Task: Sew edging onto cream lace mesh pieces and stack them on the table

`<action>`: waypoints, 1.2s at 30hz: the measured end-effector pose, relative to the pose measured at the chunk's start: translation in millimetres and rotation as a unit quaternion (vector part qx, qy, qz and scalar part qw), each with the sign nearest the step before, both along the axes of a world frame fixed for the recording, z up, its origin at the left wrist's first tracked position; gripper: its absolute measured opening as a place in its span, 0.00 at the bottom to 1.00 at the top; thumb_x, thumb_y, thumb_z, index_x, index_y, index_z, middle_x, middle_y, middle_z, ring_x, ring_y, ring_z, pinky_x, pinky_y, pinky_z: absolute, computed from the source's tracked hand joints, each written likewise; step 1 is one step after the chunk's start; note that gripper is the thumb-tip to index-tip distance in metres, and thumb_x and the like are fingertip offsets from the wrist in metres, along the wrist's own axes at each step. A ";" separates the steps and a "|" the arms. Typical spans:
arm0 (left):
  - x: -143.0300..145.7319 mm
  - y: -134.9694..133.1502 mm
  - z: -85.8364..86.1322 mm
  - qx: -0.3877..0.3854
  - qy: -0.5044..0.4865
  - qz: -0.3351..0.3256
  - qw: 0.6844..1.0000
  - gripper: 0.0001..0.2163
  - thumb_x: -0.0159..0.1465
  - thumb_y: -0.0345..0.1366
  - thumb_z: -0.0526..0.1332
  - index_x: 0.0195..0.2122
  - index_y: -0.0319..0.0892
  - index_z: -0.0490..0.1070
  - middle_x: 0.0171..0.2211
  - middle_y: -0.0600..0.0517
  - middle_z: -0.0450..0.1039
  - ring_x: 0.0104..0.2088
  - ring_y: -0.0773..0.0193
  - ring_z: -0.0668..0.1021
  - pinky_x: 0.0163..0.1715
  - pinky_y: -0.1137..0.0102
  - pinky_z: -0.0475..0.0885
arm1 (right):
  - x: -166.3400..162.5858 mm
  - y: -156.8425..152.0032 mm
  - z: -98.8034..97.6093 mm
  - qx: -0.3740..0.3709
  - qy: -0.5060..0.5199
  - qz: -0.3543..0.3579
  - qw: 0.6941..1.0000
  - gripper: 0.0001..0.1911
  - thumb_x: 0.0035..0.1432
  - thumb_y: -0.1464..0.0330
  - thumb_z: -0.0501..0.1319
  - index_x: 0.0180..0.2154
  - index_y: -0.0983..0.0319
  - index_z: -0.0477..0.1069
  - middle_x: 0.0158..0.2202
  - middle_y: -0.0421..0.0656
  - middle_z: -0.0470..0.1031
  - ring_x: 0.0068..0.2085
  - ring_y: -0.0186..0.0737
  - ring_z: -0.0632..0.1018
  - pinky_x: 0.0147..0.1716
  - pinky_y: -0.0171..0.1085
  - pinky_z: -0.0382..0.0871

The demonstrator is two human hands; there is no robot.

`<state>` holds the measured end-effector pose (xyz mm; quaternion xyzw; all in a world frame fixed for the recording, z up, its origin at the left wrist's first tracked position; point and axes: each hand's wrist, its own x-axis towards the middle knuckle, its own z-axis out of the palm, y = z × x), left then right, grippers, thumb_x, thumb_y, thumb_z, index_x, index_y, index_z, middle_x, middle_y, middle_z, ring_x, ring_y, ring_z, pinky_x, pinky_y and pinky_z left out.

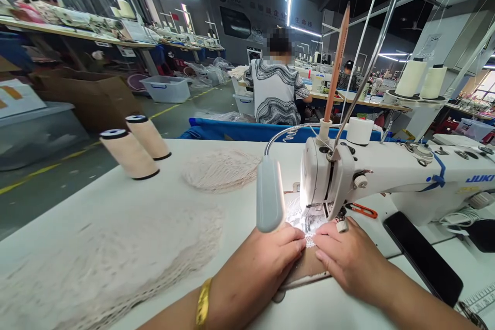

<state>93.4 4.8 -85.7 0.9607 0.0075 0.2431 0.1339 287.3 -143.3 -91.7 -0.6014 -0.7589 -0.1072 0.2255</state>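
A white sewing machine (371, 162) stands in front of me, its needle area brightly lit. Just before the presser foot, a small piece of white lace (310, 241) shows between my hands. My left hand (266, 255), with a gold bracelet at the wrist, has its fingers pressed together on the lace's left edge. From the other side, the closed fingers of my right hand (350, 255) grip the lace's right edge. Both hands rest low over a brown plate (307, 268) at the needle. Much of the lace under the machine head is hidden or washed out by glare.
A grey lamp (269, 196) hangs close above my left hand. Lace pieces (154, 247) and two thread cones (129, 154) lie or stand to the left. A phone (423, 258) and orange cutter (361, 210) lie right. A person (276, 87) sits beyond the table.
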 end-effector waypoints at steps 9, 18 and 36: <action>7.3 7.9 -2.7 0.020 -0.019 0.015 1.000 0.15 0.77 0.29 0.54 0.45 0.46 0.81 0.41 0.49 0.84 0.39 0.55 0.83 0.43 0.60 0.78 | 0.9 2.6 2.1 -0.026 0.004 -0.043 0.999 0.07 0.69 0.74 0.64 0.47 0.59 0.76 0.47 0.45 0.83 0.42 0.50 0.75 0.41 0.44 0.70; 9.4 7.7 0.1 0.025 -0.076 0.028 0.996 0.16 0.80 0.34 0.53 0.43 0.47 0.82 0.37 0.49 0.82 0.38 0.56 0.83 0.44 0.61 0.79 | -0.8 3.3 6.8 -0.070 0.015 -0.062 0.995 0.11 0.69 0.73 0.63 0.52 0.60 0.78 0.56 0.48 0.83 0.47 0.52 0.78 0.46 0.46 0.76; -6.0 2.6 19.0 -0.003 0.023 0.058 0.998 0.18 0.75 0.40 0.60 0.25 0.45 0.68 0.29 0.50 0.73 0.32 0.55 0.76 0.34 0.64 0.72 | 7.3 -2.6 3.1 0.019 0.051 0.018 0.998 0.12 0.74 0.73 0.57 0.52 0.61 0.77 0.44 0.49 0.83 0.42 0.50 0.77 0.43 0.47 0.76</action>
